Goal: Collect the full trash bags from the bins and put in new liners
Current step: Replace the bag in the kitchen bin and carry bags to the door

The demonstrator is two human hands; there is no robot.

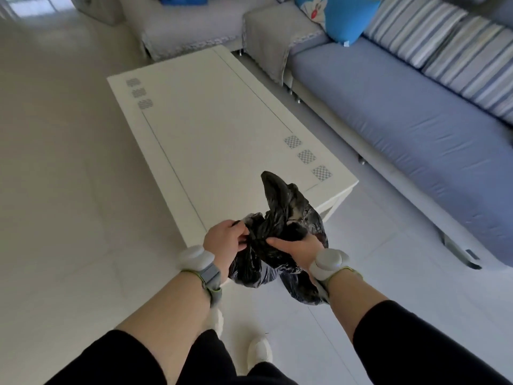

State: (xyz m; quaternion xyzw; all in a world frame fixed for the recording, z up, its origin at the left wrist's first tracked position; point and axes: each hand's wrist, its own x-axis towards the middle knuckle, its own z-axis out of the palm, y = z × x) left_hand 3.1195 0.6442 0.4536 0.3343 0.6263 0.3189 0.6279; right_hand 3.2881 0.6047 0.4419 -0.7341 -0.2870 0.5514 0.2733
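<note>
Pale floor tiles [55, 190] fill most of what I see, running under a long blue sofa [402, 129] on my right with striped back cushions [449, 48] and a bright blue cartoon pillow [336, 15]. A second, grey-covered sofa [177, 23] sits at the far end. Between them and me stands the low white counter [211, 129], with small checkered squares printed near two of its corners.

Over the counter's near corner I hold a full black trash bag [277, 245] in the air. Its neck is gathered into a twist, and one loose end sticks up toward the counter top. My left hand [224, 240] has its grip curled round the bunched plastic on the left side of the twist. My right hand [297, 248] has its grip closed on the plastic just beside it, fingers wrapped over the gather. The bulk of the bag hangs below and between my wrists.

Each wrist wears a white round device on a grey strap: left [195, 258], right [330, 263]. Black sleeves cover my upper forearms, and one white shoe [259, 354] shows on the tiles below.
</note>
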